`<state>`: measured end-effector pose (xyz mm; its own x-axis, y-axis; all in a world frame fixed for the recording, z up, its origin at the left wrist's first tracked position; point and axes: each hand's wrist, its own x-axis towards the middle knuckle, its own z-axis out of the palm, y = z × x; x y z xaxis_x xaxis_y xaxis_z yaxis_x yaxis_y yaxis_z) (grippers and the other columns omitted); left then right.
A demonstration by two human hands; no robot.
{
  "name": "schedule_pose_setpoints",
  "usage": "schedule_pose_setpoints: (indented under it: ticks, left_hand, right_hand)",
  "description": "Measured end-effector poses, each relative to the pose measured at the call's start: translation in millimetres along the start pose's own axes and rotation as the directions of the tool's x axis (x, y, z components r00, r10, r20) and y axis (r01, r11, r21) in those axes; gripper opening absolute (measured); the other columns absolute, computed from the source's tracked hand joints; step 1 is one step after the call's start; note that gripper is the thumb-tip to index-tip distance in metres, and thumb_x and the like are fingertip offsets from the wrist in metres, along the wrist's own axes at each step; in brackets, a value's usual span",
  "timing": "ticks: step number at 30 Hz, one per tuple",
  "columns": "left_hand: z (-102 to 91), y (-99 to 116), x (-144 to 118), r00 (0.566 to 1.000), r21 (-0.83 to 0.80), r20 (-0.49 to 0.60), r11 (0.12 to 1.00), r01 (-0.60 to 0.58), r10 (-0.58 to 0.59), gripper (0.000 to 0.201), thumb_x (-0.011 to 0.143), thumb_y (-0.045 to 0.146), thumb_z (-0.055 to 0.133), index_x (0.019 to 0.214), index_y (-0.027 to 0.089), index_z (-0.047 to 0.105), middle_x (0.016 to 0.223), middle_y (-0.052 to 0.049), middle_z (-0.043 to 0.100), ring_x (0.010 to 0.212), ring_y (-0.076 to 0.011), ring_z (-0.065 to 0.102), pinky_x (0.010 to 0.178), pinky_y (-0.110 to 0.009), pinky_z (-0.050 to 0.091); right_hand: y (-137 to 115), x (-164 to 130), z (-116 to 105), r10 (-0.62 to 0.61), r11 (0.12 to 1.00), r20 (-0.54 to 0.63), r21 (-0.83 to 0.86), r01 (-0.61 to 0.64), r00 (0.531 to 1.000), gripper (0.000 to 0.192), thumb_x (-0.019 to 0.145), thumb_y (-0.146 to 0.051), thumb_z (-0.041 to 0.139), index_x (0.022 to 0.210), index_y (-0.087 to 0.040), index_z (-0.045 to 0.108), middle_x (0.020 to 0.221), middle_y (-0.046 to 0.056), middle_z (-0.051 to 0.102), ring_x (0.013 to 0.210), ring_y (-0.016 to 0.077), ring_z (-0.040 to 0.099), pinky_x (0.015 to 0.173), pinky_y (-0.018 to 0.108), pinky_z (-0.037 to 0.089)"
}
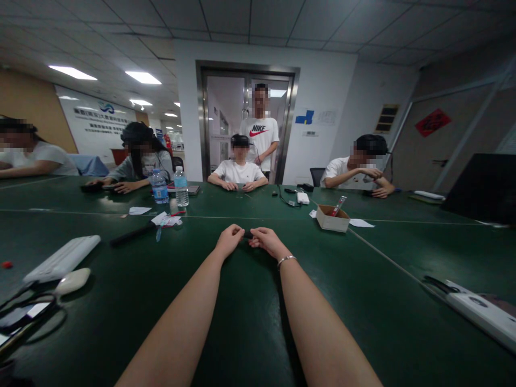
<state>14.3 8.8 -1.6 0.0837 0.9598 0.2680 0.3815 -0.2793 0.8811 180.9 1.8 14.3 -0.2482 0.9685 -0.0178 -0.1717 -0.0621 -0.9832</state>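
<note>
Both my arms stretch forward over the dark green table (258,322). My left hand (229,239) and my right hand (264,240) meet fingertip to fingertip at the table's middle, pinching a small dark object (247,235) between them. Most of that object is hidden by my fingers, so I cannot tell what it is. A silver bracelet (285,260) sits on my right wrist.
A small cardboard box (331,217) stands to the right, two water bottles (181,187) and paper scraps to the left. A white power bank (62,258) and a mouse (72,280) lie near left. Several people sit around the table; one stands in the doorway.
</note>
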Motion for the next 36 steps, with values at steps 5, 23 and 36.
schedule_pose_setpoints:
  ticks: [5,23,36]
  left_hand:
    - [-2.0,4.6,-2.1,1.000,-0.056,0.019,0.998,0.017,-0.015,0.025,0.077,0.039,0.053,0.087,0.017,0.059,0.081,-0.004,0.063,0.073,-0.0157,0.058,0.063,-0.025,0.043]
    - [1.7,-0.3,1.4,0.997,-0.010,0.019,0.998,0.069,-0.069,0.030,0.082,0.041,0.045,0.090,0.018,0.061,0.070,-0.002,0.061,0.061,-0.0132,0.055,0.058,-0.023,0.042]
    - [0.5,1.7,0.5,0.999,-0.032,0.022,0.999,0.038,-0.037,0.027,0.081,0.036,0.044,0.092,0.019,0.062,0.080,-0.003,0.064,0.066,-0.0135,0.056,0.061,-0.024,0.043]
  right_hand:
    - [1.2,1.7,-0.7,-0.004,1.000,0.004,-0.001,0.004,1.000,0.010,0.087,-0.013,0.057,0.079,-0.007,0.058,0.058,0.008,0.063,0.048,0.0116,0.061,0.047,0.017,0.052]
    - [-2.5,-2.3,2.8,-0.004,1.000,-0.013,-0.003,0.004,1.000,0.009,0.087,-0.010,0.055,0.078,-0.008,0.058,0.054,0.006,0.060,0.047,0.0117,0.061,0.045,0.017,0.051]
    - [-0.9,-1.2,1.2,-0.012,1.000,-0.009,0.001,0.012,1.000,0.009,0.084,-0.014,0.061,0.079,-0.008,0.059,0.055,0.006,0.060,0.049,0.0125,0.061,0.046,0.018,0.052]
